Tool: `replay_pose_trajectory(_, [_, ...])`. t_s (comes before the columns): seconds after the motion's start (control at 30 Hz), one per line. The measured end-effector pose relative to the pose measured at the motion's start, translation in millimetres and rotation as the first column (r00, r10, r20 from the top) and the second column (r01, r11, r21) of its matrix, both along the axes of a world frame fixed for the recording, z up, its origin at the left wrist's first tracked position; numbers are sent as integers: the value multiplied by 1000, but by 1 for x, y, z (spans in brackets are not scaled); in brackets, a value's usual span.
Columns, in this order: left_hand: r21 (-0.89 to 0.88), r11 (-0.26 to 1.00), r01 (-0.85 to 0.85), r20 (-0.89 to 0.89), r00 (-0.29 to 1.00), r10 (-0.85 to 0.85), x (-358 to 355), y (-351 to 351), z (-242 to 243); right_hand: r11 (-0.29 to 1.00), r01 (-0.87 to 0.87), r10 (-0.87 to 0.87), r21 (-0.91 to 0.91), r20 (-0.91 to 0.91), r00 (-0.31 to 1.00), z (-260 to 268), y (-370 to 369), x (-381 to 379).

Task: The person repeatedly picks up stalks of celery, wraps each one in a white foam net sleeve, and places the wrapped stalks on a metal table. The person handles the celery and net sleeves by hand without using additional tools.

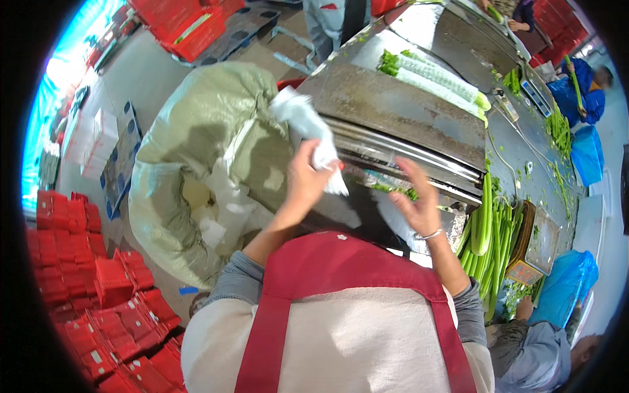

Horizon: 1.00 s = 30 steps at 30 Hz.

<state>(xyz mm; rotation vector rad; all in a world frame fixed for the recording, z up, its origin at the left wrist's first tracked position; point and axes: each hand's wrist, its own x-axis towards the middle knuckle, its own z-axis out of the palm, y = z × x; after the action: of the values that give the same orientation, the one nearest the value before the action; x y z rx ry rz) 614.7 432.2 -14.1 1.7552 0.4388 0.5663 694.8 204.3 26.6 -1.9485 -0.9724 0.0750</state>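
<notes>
A crumpled white, thin plastic-like wrap or cloth [310, 123] is gripped in my left hand [305, 179], its upper end blurred over the edge of a big green woven sack [221, 98]. Near the metal rollers of a bench-top wrapping machine [403, 152], my right hand [417, 201] is raised with fingers spread and holds nothing. Bundles of celery in clear film [432, 81] lie on the machine's flat metal top. Loose celery stalks [484, 231] are heaped to the right of my right hand.
Red plastic crates [123, 319] are stacked at lower left. A digital scale [536, 96] and cables stand on the metal table [535, 147] with scattered leaves. One co-worker in blue [580, 88] holds celery; another person [535, 353] is at lower right.
</notes>
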Motion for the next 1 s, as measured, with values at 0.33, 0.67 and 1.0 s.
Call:
replay_pose_trajectory(0.33, [334, 897, 290, 205, 906, -370, 22, -76, 22, 749, 183, 465, 636, -702, 539, -22, 21, -10])
replay_pose_trajectory(0.67, [-247, 892, 378, 170, 924, -344, 47, -78, -7, 724, 271, 425, 634, -720, 548, -23, 18, -11])
replay_pose_trajectory(1.0, [-258, 857, 447, 3, 887, -462, 54, -76, 15, 641, 335, 457, 690, -694, 557, -36, 6, 4])
